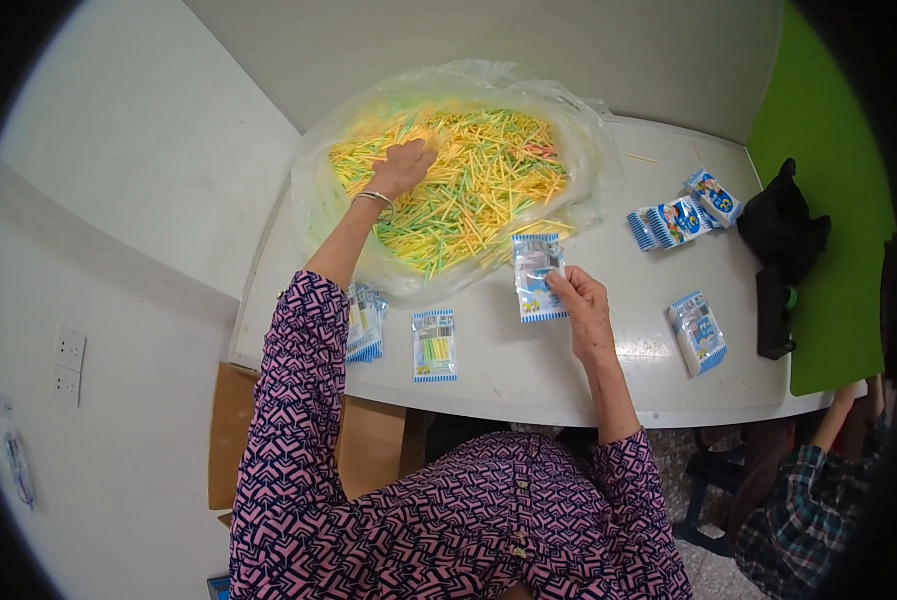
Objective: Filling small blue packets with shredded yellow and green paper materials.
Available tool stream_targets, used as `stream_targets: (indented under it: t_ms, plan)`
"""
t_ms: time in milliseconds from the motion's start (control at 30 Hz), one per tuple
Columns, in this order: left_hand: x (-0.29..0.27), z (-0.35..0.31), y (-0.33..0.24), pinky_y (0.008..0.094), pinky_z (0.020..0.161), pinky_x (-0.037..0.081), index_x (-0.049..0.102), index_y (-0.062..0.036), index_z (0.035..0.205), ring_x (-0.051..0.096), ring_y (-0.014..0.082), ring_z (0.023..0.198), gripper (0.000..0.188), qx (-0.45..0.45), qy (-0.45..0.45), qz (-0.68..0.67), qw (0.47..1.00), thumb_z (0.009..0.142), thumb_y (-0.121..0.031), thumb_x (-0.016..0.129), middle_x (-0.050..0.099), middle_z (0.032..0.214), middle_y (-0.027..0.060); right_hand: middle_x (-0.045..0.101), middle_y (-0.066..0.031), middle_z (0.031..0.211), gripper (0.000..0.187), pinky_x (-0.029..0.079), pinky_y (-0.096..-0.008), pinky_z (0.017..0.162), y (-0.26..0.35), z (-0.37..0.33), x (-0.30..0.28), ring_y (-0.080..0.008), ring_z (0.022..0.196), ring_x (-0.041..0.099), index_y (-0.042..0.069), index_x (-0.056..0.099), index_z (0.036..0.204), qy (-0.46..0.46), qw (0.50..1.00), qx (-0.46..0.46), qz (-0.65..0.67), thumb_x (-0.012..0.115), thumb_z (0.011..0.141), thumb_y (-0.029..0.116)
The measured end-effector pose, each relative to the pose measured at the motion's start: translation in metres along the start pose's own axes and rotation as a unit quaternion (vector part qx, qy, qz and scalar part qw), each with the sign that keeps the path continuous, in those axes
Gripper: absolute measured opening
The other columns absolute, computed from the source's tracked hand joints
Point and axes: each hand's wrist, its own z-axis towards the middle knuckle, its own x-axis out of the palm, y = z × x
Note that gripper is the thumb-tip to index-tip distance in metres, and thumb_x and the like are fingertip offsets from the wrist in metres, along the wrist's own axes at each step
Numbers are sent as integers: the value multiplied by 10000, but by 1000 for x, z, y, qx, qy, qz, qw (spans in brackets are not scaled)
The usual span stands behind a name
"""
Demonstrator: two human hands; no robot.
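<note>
A white table (513,380) fills the middle, with a green board (836,250) standing at its right end. On the table, toward the back, a big clear plastic bag (590,160) lies open, heaped with thin yellow and green sticks (488,185). A black bag (783,225) sits near the board. The left hand (400,168) is palm down on the heap; its fingertips are buried, so I can't tell whether they are closed on any sticks. The right hand (585,305) pinches a blue-and-white packet (536,262) between thumb and fingers, just in front of the plastic bag. A flat packet (434,348) lies between the hands, near the front edge, and beside it overlapping packets (367,322) sit partly behind the left sleeve.
</note>
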Motion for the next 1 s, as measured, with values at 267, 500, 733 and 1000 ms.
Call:
stream_targets:
  t_ms: [267,500,733,1000]
  plan:
    - [-10,-16,-18,429,924,378,582,2,1060,514,272,1071,429,21,91,-543,834,887,-387,533,554,1189,157,624,-20,901,141,418,-195,671,-3,33,22,-53,814,569,42,573,970,-24,977,-10,210,569,893,160]
    - [26,-61,-91,292,791,471,593,1,1004,570,184,950,291,-3,130,-818,560,949,-259,474,604,984,90,621,-75,1019,220,418,-340,905,-24,96,60,-194,967,567,64,549,1093,-107,892,38,438,540,903,176]
    - [58,-96,-136,259,718,501,558,0,999,595,131,809,167,-39,-44,-840,540,911,-141,547,617,921,63,611,-97,969,223,445,-342,879,-26,101,73,-199,909,576,-1,521,1070,-131,859,-11,495,449,943,167]
    - [66,-96,-139,241,692,498,565,-18,989,586,86,793,146,-55,-80,-797,597,918,-142,536,620,892,31,588,-84,1007,159,456,-310,858,-29,104,72,-178,937,573,8,504,1026,-123,869,-37,479,479,933,135]
